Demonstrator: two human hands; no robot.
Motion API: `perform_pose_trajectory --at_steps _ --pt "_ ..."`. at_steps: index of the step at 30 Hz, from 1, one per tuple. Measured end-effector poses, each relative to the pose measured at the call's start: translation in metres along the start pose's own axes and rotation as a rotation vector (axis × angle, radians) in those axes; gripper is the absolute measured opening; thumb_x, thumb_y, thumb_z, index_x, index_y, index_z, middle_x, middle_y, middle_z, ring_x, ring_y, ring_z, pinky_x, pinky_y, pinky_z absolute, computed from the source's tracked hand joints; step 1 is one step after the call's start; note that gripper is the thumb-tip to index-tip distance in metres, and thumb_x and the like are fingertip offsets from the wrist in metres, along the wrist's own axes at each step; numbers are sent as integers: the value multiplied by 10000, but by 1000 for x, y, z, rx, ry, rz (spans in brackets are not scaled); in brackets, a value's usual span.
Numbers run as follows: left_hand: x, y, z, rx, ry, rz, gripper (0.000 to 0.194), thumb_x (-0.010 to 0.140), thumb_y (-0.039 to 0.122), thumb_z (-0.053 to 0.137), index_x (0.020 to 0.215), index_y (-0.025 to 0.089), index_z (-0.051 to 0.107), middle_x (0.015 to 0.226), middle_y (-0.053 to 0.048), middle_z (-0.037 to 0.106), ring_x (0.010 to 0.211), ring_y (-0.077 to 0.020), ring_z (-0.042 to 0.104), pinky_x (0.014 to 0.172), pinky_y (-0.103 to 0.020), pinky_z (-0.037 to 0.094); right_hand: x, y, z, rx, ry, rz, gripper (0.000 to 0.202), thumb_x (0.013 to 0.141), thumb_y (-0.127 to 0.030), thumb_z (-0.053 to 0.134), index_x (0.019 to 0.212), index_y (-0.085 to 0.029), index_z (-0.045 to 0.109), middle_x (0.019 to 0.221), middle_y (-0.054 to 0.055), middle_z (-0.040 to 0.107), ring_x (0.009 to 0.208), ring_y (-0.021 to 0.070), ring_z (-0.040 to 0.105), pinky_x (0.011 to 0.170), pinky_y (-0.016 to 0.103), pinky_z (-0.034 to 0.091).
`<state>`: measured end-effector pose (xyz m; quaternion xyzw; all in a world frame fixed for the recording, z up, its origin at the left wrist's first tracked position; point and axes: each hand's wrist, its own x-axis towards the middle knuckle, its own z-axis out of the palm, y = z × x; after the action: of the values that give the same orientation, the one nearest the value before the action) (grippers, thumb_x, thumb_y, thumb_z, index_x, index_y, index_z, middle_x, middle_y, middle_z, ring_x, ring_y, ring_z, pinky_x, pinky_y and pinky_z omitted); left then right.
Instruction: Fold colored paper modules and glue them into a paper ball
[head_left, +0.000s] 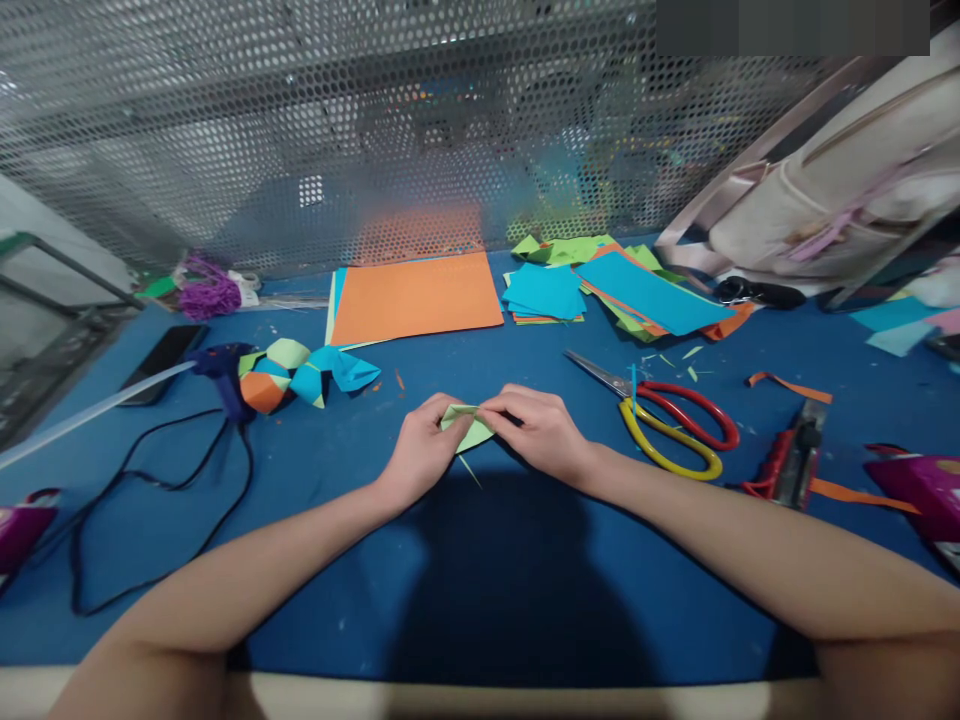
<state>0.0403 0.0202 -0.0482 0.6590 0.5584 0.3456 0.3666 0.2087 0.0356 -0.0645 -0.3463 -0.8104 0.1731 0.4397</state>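
Note:
A small light green folded paper (471, 432) is held between my two hands over the middle of the blue table. My left hand (421, 447) pinches its left side with thumb and fingers. On its right side, my right hand (541, 430) grips the upper edge, fingertips close to those of the left. A thin green paper sliver (471, 470) lies just below the paper. Open-bladed or closed cannot be told for the scissors (675, 428), with red and yellow handles, to the right of my right hand.
Folded paper pieces (291, 375), a glue gun (225, 375) with a black cable and a phone (163, 362) lie left. Orange sheets (420, 298) and blue paper stacks (545, 292) lie behind. A red cutter-like tool (795, 455) is right. A perforated metal panel (315, 130) stands behind.

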Motion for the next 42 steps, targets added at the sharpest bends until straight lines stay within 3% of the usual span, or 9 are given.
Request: perform_pose_trajectory --at_steps 3,9,15,27,30,33,36,42 --pt "0 -1 0 13 -4 9 139 806 244 534 756 169 639 771 1 605 751 -135 564 698 -229 417 0 0 0 17 -7 -10 202 904 -219 499 799 -164 662 674 30 640 630 122 572 608 242 453" --pt "-1 -1 0 76 -76 102 155 827 216 492 741 162 610 780 -13 595 750 -135 564 706 -230 411 -1 2 3 -6 -21 -99 207 908 -230 501 989 -142 671 816 77 647 766 160 590 700 299 460" --pt "-1 1 1 97 -104 145 161 832 180 472 725 167 591 776 -16 587 751 -135 561 705 -230 408 -1 0 2 31 -7 -86 180 902 -189 508 850 -144 673 753 57 637 709 145 573 668 290 443" --pt "-3 -1 4 99 -113 230 155 806 121 461 730 164 589 756 -13 568 736 -134 538 699 -241 410 1 -5 5 -8 20 -137 147 883 -155 508 773 -155 606 702 43 599 682 148 542 652 291 419" --pt "-1 0 3 25 -68 168 143 812 192 500 728 160 612 774 -20 597 746 -137 550 706 -242 413 3 -6 3 77 36 -73 119 891 -210 519 835 -162 613 762 48 612 738 151 561 695 287 437" --pt "2 -1 1 -81 28 10 145 793 270 551 760 157 637 776 -13 624 734 -141 555 674 -235 415 6 -5 -1 170 47 105 169 909 -262 483 934 -159 615 858 64 618 807 151 580 731 277 452" --pt "4 -1 -1 -146 97 -100 157 767 290 576 787 151 648 746 -1 626 700 -138 546 641 -232 410 8 -5 -2 212 34 259 198 919 -269 444 911 -173 616 848 45 621 787 138 582 706 258 445" --pt "4 3 -1 -101 128 -39 128 763 258 577 756 162 661 776 -6 637 735 -140 566 676 -236 418 7 -6 5 149 31 275 116 809 -231 570 711 -170 582 650 -11 537 591 104 495 581 231 397"
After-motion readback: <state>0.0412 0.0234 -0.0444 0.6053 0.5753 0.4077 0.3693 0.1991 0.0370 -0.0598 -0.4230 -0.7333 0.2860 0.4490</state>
